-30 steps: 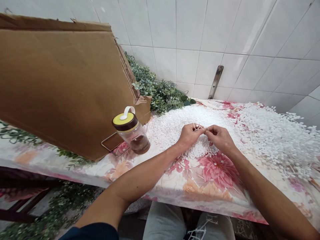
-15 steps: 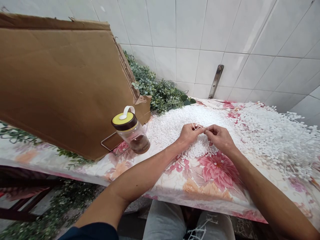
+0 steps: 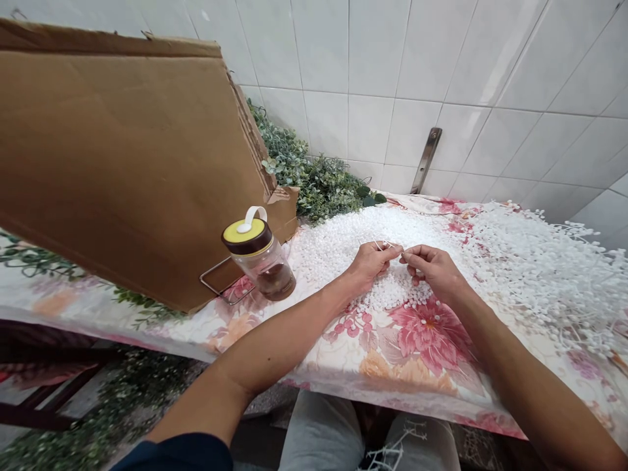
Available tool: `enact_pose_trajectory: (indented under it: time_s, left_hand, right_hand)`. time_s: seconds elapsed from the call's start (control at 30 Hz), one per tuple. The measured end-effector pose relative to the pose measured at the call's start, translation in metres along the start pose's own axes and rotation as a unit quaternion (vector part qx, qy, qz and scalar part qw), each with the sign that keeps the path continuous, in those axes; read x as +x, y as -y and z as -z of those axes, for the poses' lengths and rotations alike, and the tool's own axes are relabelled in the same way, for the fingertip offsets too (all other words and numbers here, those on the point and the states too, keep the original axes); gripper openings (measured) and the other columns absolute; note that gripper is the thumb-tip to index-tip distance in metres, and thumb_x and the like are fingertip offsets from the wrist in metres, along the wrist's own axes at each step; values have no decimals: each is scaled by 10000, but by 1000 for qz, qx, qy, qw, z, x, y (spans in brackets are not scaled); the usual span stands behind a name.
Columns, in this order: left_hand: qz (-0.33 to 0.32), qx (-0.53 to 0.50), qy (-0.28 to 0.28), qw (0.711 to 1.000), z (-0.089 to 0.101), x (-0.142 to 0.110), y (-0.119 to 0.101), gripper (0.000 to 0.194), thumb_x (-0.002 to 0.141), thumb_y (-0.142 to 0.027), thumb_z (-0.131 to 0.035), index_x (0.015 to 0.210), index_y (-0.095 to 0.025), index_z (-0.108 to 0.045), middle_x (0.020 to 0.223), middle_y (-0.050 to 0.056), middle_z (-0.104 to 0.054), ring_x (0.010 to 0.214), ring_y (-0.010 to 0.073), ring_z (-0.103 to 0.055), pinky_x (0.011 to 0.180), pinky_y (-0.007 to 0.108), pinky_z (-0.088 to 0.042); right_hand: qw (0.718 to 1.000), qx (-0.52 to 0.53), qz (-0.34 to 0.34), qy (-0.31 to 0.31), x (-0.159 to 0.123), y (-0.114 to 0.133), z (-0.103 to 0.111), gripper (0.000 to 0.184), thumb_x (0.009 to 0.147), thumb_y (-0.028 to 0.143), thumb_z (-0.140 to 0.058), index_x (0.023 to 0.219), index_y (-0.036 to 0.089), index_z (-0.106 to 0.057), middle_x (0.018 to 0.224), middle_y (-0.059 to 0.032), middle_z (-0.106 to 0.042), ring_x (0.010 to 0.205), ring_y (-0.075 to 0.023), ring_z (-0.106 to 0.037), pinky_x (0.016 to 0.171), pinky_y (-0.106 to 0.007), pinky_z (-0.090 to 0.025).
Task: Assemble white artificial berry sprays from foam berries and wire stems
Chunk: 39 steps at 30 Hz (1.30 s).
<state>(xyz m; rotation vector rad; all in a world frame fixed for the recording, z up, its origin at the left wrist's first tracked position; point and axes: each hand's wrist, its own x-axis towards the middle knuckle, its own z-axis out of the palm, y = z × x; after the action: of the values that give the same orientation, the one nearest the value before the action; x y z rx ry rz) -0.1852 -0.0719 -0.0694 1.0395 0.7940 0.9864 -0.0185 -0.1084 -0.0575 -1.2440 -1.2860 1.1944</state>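
Observation:
My left hand (image 3: 369, 263) and my right hand (image 3: 432, 269) meet fingertip to fingertip over a heap of small white beads (image 3: 363, 248) on the flowered tablecloth (image 3: 417, 353). Both hands are closed in a pinch. The left pinches a thin white plastic sprig (image 3: 386, 246) that pokes up between the thumbs. The right pinches at the sprig's end; what is between its fingers is too small to make out. A big tangle of white beaded sprigs (image 3: 544, 275) lies to the right of my right hand.
A clear jar with a yellow and brown lid (image 3: 258, 260) stands left of my hands. Behind it leans a large brown cardboard sheet (image 3: 122, 163). Green artificial foliage (image 3: 314, 180) is piled against the tiled wall. A metal bracket (image 3: 425, 159) hangs on the wall.
The hands stay together at the same spot with only slight finger movement; the view has shifted a little.

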Motion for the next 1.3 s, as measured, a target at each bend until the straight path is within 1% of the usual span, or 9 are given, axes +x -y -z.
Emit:
enact_pose_trajectory:
  time_s: [0.2,0.37,0.47,0.57,0.77,0.93,1.0,1.1,1.3]
  left_hand:
    - [-7,21,5,1000,-1,-2,-2,472,622,-529,-887,782,-135,-683,530,-67,-420,453,50,-277,464,263,-142]
    - [-31,49,7,998,-1,-2,-1,454,654,-525,-861,818,-128,-713,528,-70,-424,469,55,-277,480,258,-170]
    - [-87,88,-11,992,0,-1,1,380,706,-478,-825,820,-127,-738,597,-29,-541,535,77,-394,534,248,-286]
    - [-157,145,-39,976,1,1,4,269,756,-398,-776,804,-134,-759,737,22,-675,689,124,-551,668,253,-407]
    - [-197,190,-70,959,2,2,6,167,817,-318,-740,840,-162,-794,834,43,-755,801,176,-662,767,276,-476]
    - [-257,231,-71,936,2,-1,4,106,827,-303,-778,831,-204,-816,921,70,-776,929,215,-701,877,319,-503]
    - [-262,231,-67,935,2,-1,5,118,828,-316,-786,856,-207,-821,925,73,-771,929,216,-702,882,325,-507]
    - [-245,211,-61,944,3,1,7,158,823,-333,-791,893,-194,-821,936,75,-769,918,213,-707,861,319,-517]
    - [-228,211,-43,949,3,3,9,164,826,-332,-778,880,-181,-813,948,74,-782,920,212,-714,866,309,-517]
  right_hand:
    - [994,-102,21,-25,2,-6,3,269,827,440,-737,838,175,-692,602,26,-600,431,-106,-524,421,-247,-466]
    - [987,-150,47,-31,2,-7,5,232,850,409,-692,849,178,-679,616,28,-605,433,-116,-563,421,-244,-486]
    - [989,-135,59,-30,2,-8,5,251,857,433,-690,863,182,-675,609,31,-599,442,-117,-557,436,-249,-504]
    - [988,-136,67,-30,0,-8,4,279,865,467,-687,859,189,-666,603,29,-596,453,-125,-557,446,-259,-509]
    - [973,-196,102,-65,-7,-2,-5,285,850,482,-681,859,197,-672,667,-19,-660,516,-148,-583,481,-269,-506]
    - [968,-213,109,-71,-8,0,-6,240,850,437,-666,851,197,-670,717,-33,-671,540,-148,-584,494,-268,-505]
    - [969,-209,110,-70,-8,1,-6,226,852,422,-662,852,196,-670,717,-32,-667,544,-149,-583,499,-271,-511]
    - [971,-200,111,-73,-9,1,-6,212,849,408,-659,840,197,-671,705,-31,-663,549,-153,-583,497,-272,-513]
    - [971,-207,101,-64,-8,-2,-5,187,824,389,-668,834,202,-677,680,-22,-661,546,-159,-586,483,-267,-506]
